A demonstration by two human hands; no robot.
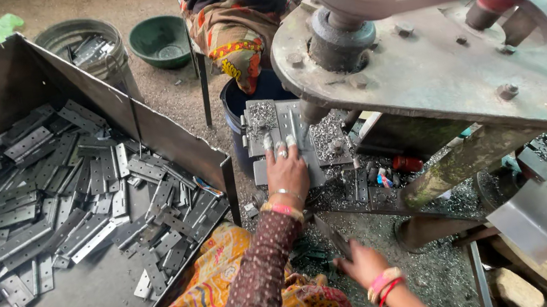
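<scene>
- Hinge plate [282,130]: flat grey metal piece lying on the drill-press desk [333,166], directly below the machine's heavy grey head [434,64].
- Left hand [286,172]: I see its fingers laid flat and close together on the hinge plate, pressing it down; nothing is pinched.
- Right hand [361,263]: lower than the plate and nearer me; it seems closed on a dark, thin object, but motion blur stops me telling what.
- Handling, as I judge it: the plate is stiff, thin and fairly light, with sharp edges and perhaps an oily face; best held by flat pressure on its broad face, or by its long edges.
- Metal shavings [328,134]: heaped just right of the plate.
- Open steel bin [163,137]: well left of the plate, holding many loose hinges [71,198].
</scene>
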